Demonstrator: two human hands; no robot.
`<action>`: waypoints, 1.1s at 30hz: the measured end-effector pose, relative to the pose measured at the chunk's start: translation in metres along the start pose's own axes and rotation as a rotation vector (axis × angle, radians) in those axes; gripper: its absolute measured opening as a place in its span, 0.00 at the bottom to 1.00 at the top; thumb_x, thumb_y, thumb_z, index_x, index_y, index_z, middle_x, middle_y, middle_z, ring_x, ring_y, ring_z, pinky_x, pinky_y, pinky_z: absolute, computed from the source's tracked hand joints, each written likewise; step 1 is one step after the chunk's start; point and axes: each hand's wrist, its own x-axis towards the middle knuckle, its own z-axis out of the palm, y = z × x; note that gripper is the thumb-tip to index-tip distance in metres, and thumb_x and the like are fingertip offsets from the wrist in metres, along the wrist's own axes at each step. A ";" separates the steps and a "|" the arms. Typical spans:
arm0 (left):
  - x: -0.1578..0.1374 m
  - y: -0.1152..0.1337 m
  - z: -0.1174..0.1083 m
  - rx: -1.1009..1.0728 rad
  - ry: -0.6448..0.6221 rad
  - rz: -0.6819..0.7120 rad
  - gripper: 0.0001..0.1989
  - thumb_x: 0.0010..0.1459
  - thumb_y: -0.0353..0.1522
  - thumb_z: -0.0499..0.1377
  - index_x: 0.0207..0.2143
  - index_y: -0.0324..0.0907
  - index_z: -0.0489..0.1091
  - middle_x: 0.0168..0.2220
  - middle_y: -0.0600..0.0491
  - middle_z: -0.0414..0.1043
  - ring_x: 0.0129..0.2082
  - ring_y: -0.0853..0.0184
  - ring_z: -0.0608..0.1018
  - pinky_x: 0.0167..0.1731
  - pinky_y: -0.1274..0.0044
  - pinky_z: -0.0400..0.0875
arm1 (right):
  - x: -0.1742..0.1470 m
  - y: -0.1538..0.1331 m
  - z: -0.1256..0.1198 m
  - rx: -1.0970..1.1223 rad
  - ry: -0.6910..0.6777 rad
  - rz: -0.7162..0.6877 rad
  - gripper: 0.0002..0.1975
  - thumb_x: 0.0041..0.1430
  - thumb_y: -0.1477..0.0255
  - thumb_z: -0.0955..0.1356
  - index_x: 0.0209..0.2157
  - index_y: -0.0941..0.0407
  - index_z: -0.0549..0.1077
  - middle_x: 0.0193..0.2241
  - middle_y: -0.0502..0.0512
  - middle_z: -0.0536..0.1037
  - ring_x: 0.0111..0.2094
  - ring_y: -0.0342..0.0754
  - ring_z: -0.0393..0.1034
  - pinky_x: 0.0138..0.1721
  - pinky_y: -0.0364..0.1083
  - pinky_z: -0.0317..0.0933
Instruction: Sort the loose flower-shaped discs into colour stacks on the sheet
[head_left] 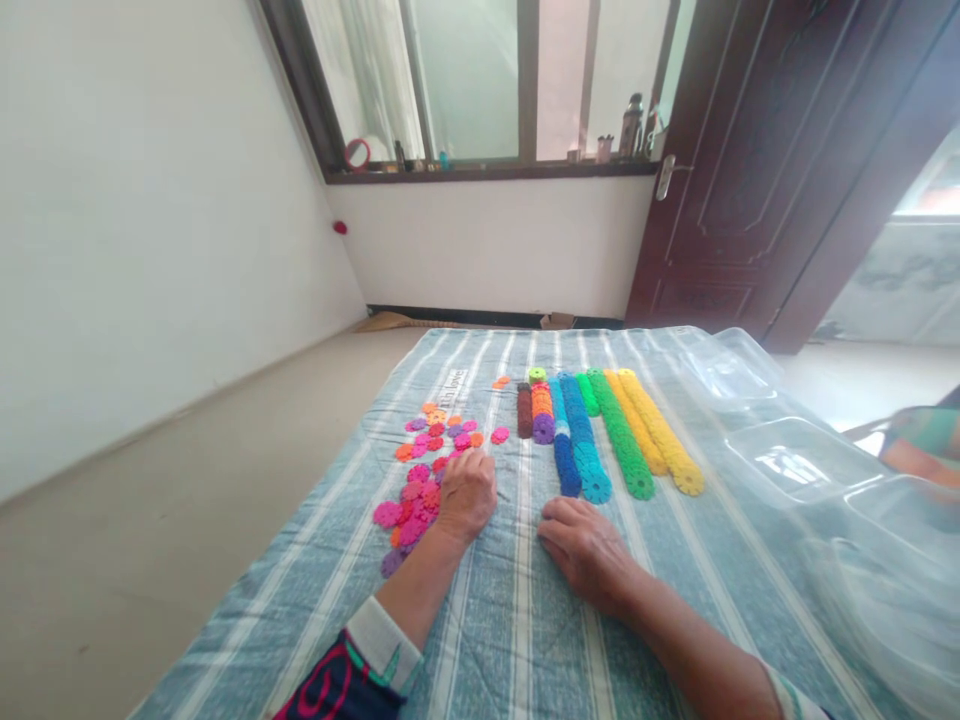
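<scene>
My left hand [469, 492] rests at the right side of a loose pile of pink, red, orange and purple flower-edged plastic discs [420, 500]. Its fingers are curled down, and what they hold, if anything, is hidden. On the cloth below the blue rows, my right hand [586, 550] lies with fingers bent together; nothing shows between them. Beyond it, discs are lined up in overlapping rows: yellow [660, 430], green [621, 432], blue [583, 435], and a shorter orange and purple one [542, 415] beside a brown one [524, 412]. A single pink disc [500, 436] lies apart.
Clear plastic boxes [780, 455] and lids stand along the right side of the table, which has a striped blue-grey cloth [480, 660]. Small orange discs [501, 383] lie farther back. Behind are a windowsill [487, 175] with items and a dark red door [750, 170].
</scene>
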 end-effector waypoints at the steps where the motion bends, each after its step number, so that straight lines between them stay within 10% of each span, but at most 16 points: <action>1: 0.000 0.000 0.000 0.000 0.001 0.000 0.11 0.60 0.25 0.50 0.33 0.38 0.72 0.37 0.45 0.75 0.42 0.58 0.75 0.44 0.68 0.66 | 0.000 0.000 0.000 -0.003 -0.003 0.002 0.10 0.65 0.78 0.64 0.27 0.56 0.68 0.32 0.53 0.73 0.36 0.47 0.66 0.38 0.45 0.55; 8: 0.002 -0.002 -0.002 0.007 0.003 0.004 0.10 0.60 0.25 0.50 0.32 0.38 0.72 0.36 0.45 0.75 0.41 0.57 0.76 0.43 0.67 0.67 | 0.003 -0.002 -0.001 -0.009 0.034 -0.013 0.10 0.63 0.78 0.65 0.27 0.56 0.68 0.31 0.52 0.73 0.36 0.47 0.66 0.38 0.45 0.57; 17: 0.005 -0.008 0.002 0.005 0.053 0.025 0.11 0.60 0.26 0.50 0.30 0.39 0.71 0.34 0.46 0.75 0.40 0.57 0.76 0.42 0.67 0.69 | 0.005 0.014 -0.014 0.029 0.524 0.020 0.09 0.65 0.79 0.62 0.34 0.56 0.72 0.32 0.56 0.76 0.39 0.48 0.70 0.43 0.47 0.63; 33: 0.003 -0.016 0.011 -0.015 0.096 0.048 0.12 0.60 0.26 0.50 0.33 0.40 0.73 0.42 0.44 0.78 0.46 0.55 0.77 0.47 0.65 0.71 | 0.007 0.006 -0.012 0.054 0.494 -0.020 0.11 0.64 0.81 0.60 0.32 0.56 0.70 0.27 0.55 0.73 0.34 0.47 0.68 0.37 0.46 0.60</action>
